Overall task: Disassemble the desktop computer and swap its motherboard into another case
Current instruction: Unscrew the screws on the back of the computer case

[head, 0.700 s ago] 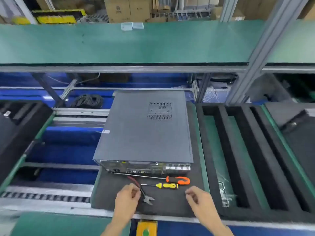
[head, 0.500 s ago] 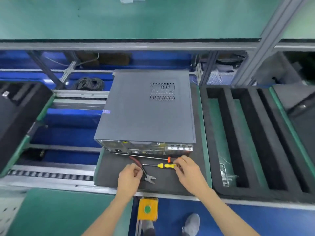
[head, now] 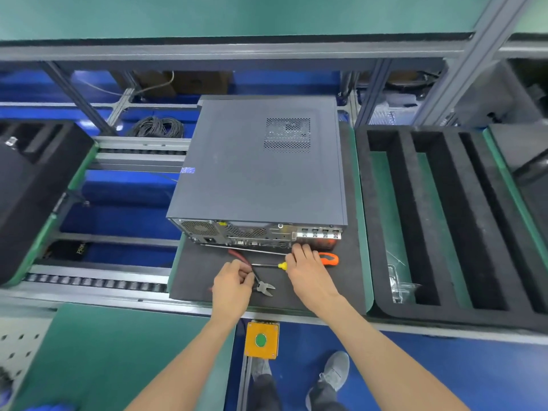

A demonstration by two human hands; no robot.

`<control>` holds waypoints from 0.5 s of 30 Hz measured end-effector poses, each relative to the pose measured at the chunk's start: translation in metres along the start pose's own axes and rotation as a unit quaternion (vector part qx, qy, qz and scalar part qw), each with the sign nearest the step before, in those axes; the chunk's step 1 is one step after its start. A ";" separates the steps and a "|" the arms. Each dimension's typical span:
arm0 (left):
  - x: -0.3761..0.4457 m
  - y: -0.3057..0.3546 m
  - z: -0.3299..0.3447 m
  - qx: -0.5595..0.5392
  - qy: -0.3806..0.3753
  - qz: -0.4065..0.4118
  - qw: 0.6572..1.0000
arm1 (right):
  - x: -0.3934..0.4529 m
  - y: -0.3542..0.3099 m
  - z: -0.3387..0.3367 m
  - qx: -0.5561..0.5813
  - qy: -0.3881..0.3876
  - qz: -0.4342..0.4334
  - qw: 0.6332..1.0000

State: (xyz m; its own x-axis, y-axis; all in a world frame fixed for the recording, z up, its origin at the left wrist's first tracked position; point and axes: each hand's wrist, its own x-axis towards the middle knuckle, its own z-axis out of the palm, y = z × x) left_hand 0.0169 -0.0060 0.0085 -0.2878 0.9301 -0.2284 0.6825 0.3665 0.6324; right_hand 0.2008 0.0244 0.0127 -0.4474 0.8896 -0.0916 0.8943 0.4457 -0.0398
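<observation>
The grey desktop computer case (head: 261, 170) lies on its side on a black foam mat (head: 195, 274), closed, with its rear ports facing me. In front of it lie red-handled cutters (head: 264, 287), a yellow-handled screwdriver (head: 282, 265) and a long orange-handled screwdriver (head: 329, 259). My left hand (head: 232, 287) holds the cutters' handles with curled fingers. My right hand (head: 308, 272) covers the yellow handle. Its fingers curl over the near end of the orange handle.
A black foam tray (head: 450, 221) with long slots lies to the right, with a clear plastic bag (head: 398, 287) in one slot. Another black foam block (head: 35, 188) stands at the left. An orange box with a green button (head: 261, 339) sits below the bench edge. Roller rails run at the left.
My right hand has moved forward from the mat's near edge onto the screwdriver handles. My left hand has stayed at the cutters. The camera has tilted downward.
</observation>
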 end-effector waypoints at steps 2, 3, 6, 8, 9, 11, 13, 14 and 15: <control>-0.003 0.008 0.001 -0.022 0.015 0.014 1.000 | -0.004 0.000 -0.001 0.017 0.003 0.011 1.000; -0.004 0.013 0.002 -0.043 0.018 0.016 0.999 | -0.007 0.001 -0.002 0.033 0.007 0.017 0.999; -0.006 0.033 0.005 -0.130 0.015 -0.007 0.991 | -0.016 0.003 -0.003 0.087 0.015 0.033 0.996; -0.006 0.048 0.007 -0.203 0.031 -0.037 0.978 | -0.019 0.005 -0.005 0.134 0.016 0.053 0.989; -0.007 0.054 0.008 -0.236 0.049 -0.057 0.969 | -0.020 0.006 -0.006 0.157 0.018 0.060 0.986; -0.008 0.065 0.011 -0.307 0.082 -0.095 0.943 | -0.022 0.007 -0.009 0.185 0.017 0.060 0.981; -0.007 0.072 0.012 -0.366 0.094 -0.126 0.917 | -0.023 0.008 -0.014 0.212 0.006 0.053 0.976; -0.007 0.075 0.013 -0.386 0.093 -0.136 0.908 | -0.024 0.007 -0.017 0.236 -0.002 0.058 0.970; -0.008 0.078 0.013 -0.404 0.091 -0.140 0.899 | -0.024 0.007 -0.020 0.265 -0.011 0.067 0.962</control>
State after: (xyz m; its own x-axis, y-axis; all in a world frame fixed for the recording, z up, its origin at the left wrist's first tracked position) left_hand 0.0809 0.0158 0.0501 -0.5274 0.7578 -0.3841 -0.1239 0.3787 0.9172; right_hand 0.2178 0.0078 0.0348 -0.3333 0.9304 -0.1525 0.8241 0.2089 -0.5265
